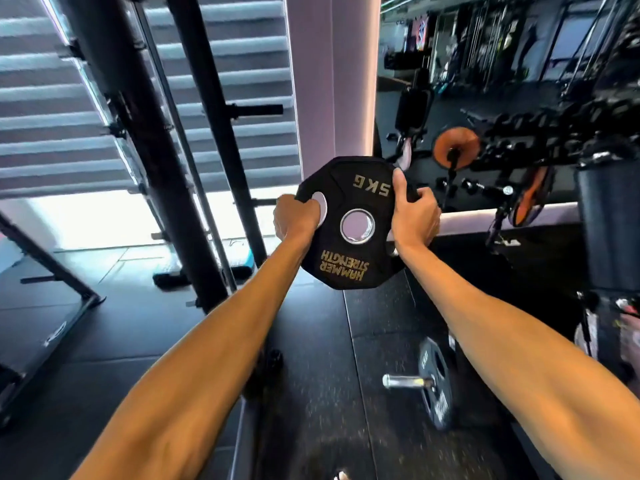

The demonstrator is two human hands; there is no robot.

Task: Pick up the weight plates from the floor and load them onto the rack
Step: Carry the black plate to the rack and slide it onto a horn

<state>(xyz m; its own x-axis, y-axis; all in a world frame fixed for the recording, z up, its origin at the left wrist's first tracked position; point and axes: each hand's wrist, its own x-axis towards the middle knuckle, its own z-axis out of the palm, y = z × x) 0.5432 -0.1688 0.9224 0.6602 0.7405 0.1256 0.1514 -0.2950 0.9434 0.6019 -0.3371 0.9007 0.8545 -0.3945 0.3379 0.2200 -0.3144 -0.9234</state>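
Note:
A black 5 kg weight plate [349,265] with gold lettering is held upright in the air in front of me, its face toward the camera and the lettering upside down. My left hand [294,220] grips its left edge, fingers curled into a grip hole. My right hand [414,213] grips its right edge, thumb on the face. The black rack upright [214,133] stands to the left, with a bare horizontal peg [256,110] above the plate and a second peg [263,201] just left of my left hand.
A loaded plate on a steel sleeve [433,382] sits low at the right on the dark rubber floor [311,358]. A mirror [502,98] at the right shows dumbbell racks. A black bench [34,323] stands at the left.

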